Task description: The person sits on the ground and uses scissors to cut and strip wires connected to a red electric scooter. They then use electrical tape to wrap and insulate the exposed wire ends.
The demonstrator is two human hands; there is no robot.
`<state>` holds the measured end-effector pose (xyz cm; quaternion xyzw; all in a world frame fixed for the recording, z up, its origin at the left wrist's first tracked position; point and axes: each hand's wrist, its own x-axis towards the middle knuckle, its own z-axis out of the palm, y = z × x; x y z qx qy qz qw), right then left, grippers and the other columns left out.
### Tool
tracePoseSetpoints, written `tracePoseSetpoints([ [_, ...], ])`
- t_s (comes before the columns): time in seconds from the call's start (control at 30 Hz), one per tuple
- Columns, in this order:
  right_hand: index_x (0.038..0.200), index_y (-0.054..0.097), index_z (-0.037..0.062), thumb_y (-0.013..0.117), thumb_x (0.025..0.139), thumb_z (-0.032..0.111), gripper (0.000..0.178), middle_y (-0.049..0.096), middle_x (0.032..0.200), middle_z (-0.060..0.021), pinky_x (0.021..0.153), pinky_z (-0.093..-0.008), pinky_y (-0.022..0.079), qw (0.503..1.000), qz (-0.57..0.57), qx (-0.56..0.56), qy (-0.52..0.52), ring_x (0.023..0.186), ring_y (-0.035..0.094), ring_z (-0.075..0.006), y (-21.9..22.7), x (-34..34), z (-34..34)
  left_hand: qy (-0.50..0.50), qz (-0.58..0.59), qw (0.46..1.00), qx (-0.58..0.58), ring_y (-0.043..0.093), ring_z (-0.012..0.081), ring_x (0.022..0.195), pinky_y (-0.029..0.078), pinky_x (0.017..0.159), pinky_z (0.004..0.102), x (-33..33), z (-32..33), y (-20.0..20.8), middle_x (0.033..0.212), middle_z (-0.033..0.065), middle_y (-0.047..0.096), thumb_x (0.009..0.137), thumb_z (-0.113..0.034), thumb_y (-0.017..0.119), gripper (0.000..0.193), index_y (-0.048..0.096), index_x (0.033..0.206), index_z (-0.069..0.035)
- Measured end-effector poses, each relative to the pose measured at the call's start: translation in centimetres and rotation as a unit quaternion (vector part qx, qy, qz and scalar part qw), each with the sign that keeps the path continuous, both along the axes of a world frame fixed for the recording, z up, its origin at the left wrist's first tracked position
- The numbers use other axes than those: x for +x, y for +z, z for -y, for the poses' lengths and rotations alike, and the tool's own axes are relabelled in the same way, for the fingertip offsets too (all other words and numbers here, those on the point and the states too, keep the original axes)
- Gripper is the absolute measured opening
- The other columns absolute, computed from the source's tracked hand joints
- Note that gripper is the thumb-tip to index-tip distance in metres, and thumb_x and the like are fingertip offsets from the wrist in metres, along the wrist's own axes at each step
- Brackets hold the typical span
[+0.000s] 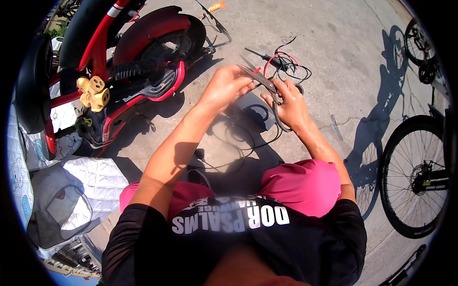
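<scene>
The scissors (271, 86) are held in the right hand (292, 106), blades slightly parted. The left hand (228, 88) is held narrow beside the blades; whether anything is gripped cannot be told. The black cable (264, 144) is looped nearside of the scissors; red-and-black leads (285, 63) are laid beyond. Scissor work is judged unfinished; no completed cut is discernible.

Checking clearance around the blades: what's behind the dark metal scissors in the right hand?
A tangle of red and black wires lies beyond the dark metal scissors on grey concrete. Ground covered by scissors and right hand is hidden.
</scene>
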<state>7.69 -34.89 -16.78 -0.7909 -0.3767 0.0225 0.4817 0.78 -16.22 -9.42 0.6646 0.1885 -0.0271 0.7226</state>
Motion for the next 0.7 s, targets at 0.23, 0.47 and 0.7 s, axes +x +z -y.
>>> tracePoseSetpoints([
  [0.23,0.111,0.058,0.0063,0.074,0.08,0.035,0.045,0.057,0.091,-0.0151,0.063,-0.0418,0.049,0.999,0.021,-0.012,0.023,0.073,0.059,-0.0341,0.2,0.5,0.0,-0.026,0.03,0.999,-0.021,0.038,0.0037,0.054,0.03,0.05,0.0194,0.0,-0.5,0.0,0.068,0.0001,0.055,0.084,0.003,0.053,0.02,0.064,0.101,0.005],
  [0.47,0.107,0.061,0.0034,0.072,0.083,0.031,0.039,0.055,0.081,-0.011,0.061,-0.035,0.047,0.999,-0.036,-0.013,0.01,0.068,0.055,-0.0236,-0.5,-0.5,-0.2,-0.079,0.0,0.997,-0.001,0.033,0.0028,0.052,0.026,0.048,0.0202,0.0,-1.4,0.2,0.062,-0.005,0.045,0.088,-0.006,0.055,0.013,0.064,0.093,0.002],
  [0.7,0.104,0.06,0.0016,0.063,0.092,0.037,0.037,0.051,0.074,-0.0009,0.055,-0.0273,0.039,0.933,-0.34,0.077,0.094,0.062,0.047,-0.0105,-1.7,-2.6,-1.2,-0.059,-0.048,0.989,-0.126,0.03,0.0033,0.05,0.025,0.045,0.0205,0.1,-2.0,-0.7,0.058,-0.0071,0.039,0.093,-0.015,0.057,0.018,0.062,0.09,0.002],
])
